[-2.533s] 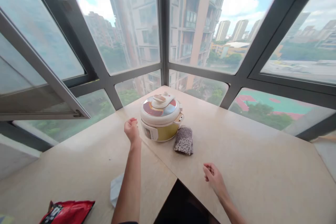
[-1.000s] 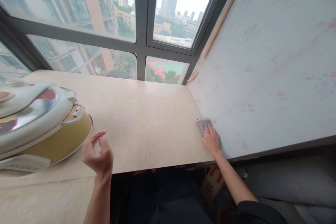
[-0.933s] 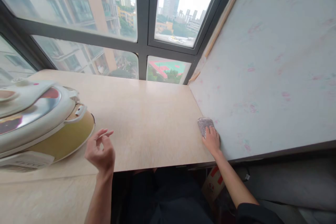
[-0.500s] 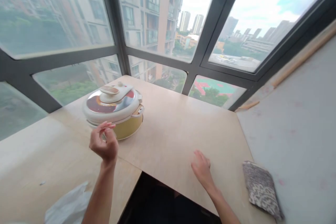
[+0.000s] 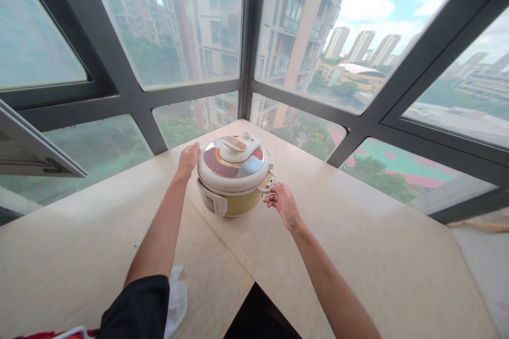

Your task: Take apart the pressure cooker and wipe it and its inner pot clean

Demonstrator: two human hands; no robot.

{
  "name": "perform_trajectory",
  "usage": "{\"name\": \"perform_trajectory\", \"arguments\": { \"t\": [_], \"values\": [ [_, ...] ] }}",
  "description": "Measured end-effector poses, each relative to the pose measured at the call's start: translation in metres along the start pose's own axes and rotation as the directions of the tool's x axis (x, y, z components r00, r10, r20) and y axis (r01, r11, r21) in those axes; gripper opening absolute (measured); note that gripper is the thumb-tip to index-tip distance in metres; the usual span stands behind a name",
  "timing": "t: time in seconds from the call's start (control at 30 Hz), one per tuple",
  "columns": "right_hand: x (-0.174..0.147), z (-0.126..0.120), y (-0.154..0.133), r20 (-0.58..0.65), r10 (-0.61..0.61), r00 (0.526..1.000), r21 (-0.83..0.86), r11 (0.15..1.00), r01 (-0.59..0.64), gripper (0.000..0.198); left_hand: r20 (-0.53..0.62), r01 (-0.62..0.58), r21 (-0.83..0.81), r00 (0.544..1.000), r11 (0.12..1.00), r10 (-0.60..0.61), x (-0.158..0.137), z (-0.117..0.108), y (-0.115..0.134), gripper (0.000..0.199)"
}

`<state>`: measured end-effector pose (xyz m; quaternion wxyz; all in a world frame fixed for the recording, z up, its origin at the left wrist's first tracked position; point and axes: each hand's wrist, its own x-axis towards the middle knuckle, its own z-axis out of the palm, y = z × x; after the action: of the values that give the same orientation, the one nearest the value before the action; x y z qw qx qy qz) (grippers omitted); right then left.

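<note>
Cooker [image 5: 233, 177] between hands; countertop [image 5: 358, 243]

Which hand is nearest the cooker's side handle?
The right hand, fingers at the cooker's right-side handle; the left hand is at its opposite, handle-less flank.

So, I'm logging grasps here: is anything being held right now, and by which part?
The cooker is taken from both sides: left hand against its left rim, right hand at the right side handle. Whether either grip is closed cannot be told.

A round cream-and-yellow electric pressure cooker [image 5: 234, 176], lid closed, stands upright at twelve o'clock on the counter.
</note>
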<state>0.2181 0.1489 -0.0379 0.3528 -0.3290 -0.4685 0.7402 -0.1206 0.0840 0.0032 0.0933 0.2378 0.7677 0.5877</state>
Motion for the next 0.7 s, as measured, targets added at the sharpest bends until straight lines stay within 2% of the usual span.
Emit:
{"name": "perform_trajectory", "arguments": {
  "t": [0.07, 0.17, 0.33, 0.47, 0.7],
  "values": [
    [0.006, 0.008, -0.004, -0.030, 0.008, 1.000, 0.035, 0.999, -0.007, 0.060, 0.023, 0.040, -0.013, 0.999, 0.999, -0.040, 0.010, 0.005, 0.002, 0.030],
    [0.010, 0.014, -0.005, -0.042, 0.027, 0.999, 0.040, 0.999, -0.025, 0.063, 0.047, 0.091, -0.028, 0.995, 0.995, -0.090, 0.018, 0.011, 0.007, 0.021],
    [0.012, 0.017, -0.006, -0.075, 0.026, 0.997, -0.021, 0.999, -0.028, 0.065, 0.051, 0.170, -0.102, 0.985, 0.980, -0.166, 0.011, 0.012, 0.013, 0.013],
    [0.007, 0.009, -0.008, -0.140, 0.022, 0.990, -0.055, 0.998, -0.030, 0.062, 0.062, 0.263, -0.203, 0.965, 0.943, -0.256, -0.005, 0.005, 0.012, 0.004],
    [-0.025, -0.030, -0.014, -0.253, -0.002, 0.968, -0.065, 0.998, -0.015, 0.053, 0.141, 0.355, -0.402, 0.935, 0.844, -0.326, -0.059, 0.010, 0.015, 0.019]
  ]
}}
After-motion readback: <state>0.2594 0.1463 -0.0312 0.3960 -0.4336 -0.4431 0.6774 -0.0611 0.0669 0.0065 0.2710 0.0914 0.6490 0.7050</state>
